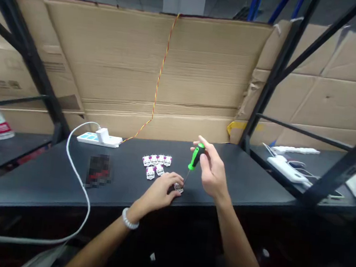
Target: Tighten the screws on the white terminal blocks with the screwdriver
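A small clear part (178, 188), half hidden under the left hand (161, 191), lies pinned near the black table's (255, 185) front edge. The right hand (212, 171) grips a green-handled screwdriver (195, 158), its thin shaft barely visible, tip on the part. White modules (157, 163) cluster just behind.

The black bench (47, 178) carries a white power strip (98, 139) with a white cable (77, 173), a group of small white-purple parts (157, 163), and a blurred dark object (98, 170).
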Action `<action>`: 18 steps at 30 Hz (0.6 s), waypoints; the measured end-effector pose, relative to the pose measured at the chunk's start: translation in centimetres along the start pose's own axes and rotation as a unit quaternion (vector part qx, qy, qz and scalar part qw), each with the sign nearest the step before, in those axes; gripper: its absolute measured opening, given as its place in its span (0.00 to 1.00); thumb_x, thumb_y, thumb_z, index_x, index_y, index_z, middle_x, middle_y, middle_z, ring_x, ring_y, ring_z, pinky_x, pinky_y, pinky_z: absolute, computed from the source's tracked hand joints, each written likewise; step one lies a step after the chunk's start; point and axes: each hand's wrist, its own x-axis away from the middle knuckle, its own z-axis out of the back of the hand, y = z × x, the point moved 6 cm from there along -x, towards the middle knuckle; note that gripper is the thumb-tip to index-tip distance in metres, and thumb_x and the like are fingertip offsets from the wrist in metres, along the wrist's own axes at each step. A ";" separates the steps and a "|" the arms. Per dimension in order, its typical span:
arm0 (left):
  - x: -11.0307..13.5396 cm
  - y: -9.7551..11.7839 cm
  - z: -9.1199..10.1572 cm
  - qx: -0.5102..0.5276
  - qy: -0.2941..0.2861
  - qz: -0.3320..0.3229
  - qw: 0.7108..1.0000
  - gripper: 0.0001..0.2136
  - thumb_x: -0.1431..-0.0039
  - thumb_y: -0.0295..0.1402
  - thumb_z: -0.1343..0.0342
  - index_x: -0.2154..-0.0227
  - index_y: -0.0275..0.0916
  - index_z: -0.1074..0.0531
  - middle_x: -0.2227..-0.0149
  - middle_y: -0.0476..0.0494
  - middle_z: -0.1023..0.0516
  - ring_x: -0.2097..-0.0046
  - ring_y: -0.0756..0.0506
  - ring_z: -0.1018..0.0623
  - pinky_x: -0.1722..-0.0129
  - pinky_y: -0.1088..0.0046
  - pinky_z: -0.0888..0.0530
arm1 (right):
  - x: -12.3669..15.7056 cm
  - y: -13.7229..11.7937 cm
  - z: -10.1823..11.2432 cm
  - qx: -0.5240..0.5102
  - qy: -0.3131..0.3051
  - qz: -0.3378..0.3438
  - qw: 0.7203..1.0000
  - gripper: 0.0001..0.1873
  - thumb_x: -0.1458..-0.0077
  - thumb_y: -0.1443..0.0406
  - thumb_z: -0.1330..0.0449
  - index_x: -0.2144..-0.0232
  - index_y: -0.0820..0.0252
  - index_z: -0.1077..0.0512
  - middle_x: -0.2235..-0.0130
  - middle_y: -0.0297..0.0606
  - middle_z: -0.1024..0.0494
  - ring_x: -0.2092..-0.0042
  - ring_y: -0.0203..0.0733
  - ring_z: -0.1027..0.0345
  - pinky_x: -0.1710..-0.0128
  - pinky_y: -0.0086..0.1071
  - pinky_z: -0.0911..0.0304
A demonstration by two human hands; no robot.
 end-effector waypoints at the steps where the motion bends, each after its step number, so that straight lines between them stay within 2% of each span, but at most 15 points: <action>1: 0.0 0.0 0.0 -0.001 -0.001 0.001 1.000 0.07 0.37 0.25 0.35 0.59 0.42 0.21 0.48 0.42 0.18 0.46 0.38 0.21 0.41 0.58 0.27 | 0.0 0.0 0.0 -0.011 -0.005 0.003 1.000 0.23 0.26 0.61 0.50 0.34 0.49 0.32 0.44 0.44 0.23 0.47 0.49 0.24 0.45 0.47 0.26; 6: 0.0 0.1 0.1 -0.003 0.002 0.000 1.000 0.07 0.37 0.24 0.35 0.59 0.42 0.21 0.48 0.42 0.18 0.46 0.38 0.21 0.41 0.58 0.27 | 0.0 -0.8 0.6 0.082 0.056 0.030 0.995 0.18 0.35 0.59 0.35 0.44 0.51 0.22 0.49 0.44 0.25 0.51 0.49 0.26 0.51 0.44 0.25; 7: 0.0 0.1 0.1 -0.002 0.002 -0.002 1.000 0.07 0.37 0.24 0.35 0.59 0.42 0.22 0.48 0.42 0.18 0.47 0.38 0.21 0.41 0.58 0.27 | 0.0 -0.8 0.5 0.079 0.051 0.027 0.995 0.18 0.34 0.59 0.36 0.43 0.51 0.23 0.49 0.44 0.25 0.51 0.49 0.26 0.51 0.44 0.25; 11: 0.0 0.2 0.1 -0.006 0.000 -0.006 1.000 0.06 0.37 0.25 0.36 0.59 0.41 0.21 0.49 0.42 0.17 0.48 0.39 0.21 0.43 0.58 0.26 | 0.1 -0.7 -0.3 0.001 -0.011 0.015 1.000 0.23 0.26 0.61 0.51 0.33 0.51 0.32 0.43 0.45 0.23 0.46 0.49 0.24 0.43 0.48 0.27; 12: 0.0 0.2 0.0 -0.006 0.001 -0.007 1.000 0.06 0.37 0.25 0.36 0.59 0.41 0.21 0.49 0.42 0.17 0.47 0.39 0.21 0.42 0.59 0.26 | 0.2 -0.8 -0.3 0.005 -0.007 0.022 1.000 0.22 0.26 0.60 0.50 0.34 0.52 0.31 0.43 0.45 0.23 0.46 0.50 0.24 0.44 0.48 0.27; 16: 0.0 0.1 0.0 -0.008 0.008 -0.006 1.000 0.07 0.37 0.24 0.35 0.59 0.41 0.21 0.49 0.42 0.18 0.47 0.39 0.21 0.42 0.59 0.27 | 0.2 -1.3 0.3 0.094 0.055 0.057 0.992 0.19 0.34 0.57 0.37 0.43 0.52 0.23 0.50 0.44 0.24 0.51 0.50 0.26 0.51 0.45 0.25; 18: 0.0 0.1 -0.1 -0.010 0.005 -0.005 1.000 0.07 0.37 0.24 0.35 0.59 0.42 0.21 0.49 0.43 0.18 0.47 0.39 0.21 0.42 0.59 0.27 | 0.1 -1.3 0.2 0.077 0.043 0.057 0.994 0.19 0.31 0.60 0.40 0.40 0.50 0.25 0.50 0.43 0.23 0.51 0.49 0.25 0.50 0.44 0.25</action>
